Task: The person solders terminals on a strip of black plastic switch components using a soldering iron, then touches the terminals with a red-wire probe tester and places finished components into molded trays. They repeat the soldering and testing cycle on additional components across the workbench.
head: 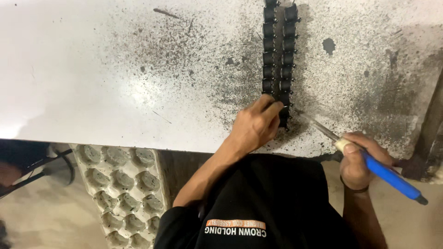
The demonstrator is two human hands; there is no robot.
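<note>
One view only — a camera worn on the person's head, looking almost straight down from above the shoulders. It faces the white, soot-speckled table (pixel 115 74), whose near edge crosses the lower half of the picture, with the person's dark shirt (pixel 263 203) filling the bottom middle. It sits close — both forearms run up from the bottom edge, and the floor shows below the table edge on the left and right

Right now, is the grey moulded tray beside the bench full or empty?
Full, as far as it shows: every visible pocket of the grey moulded tray holds a small round part. Its lower end runs out of frame, so that part cannot be told.
</note>
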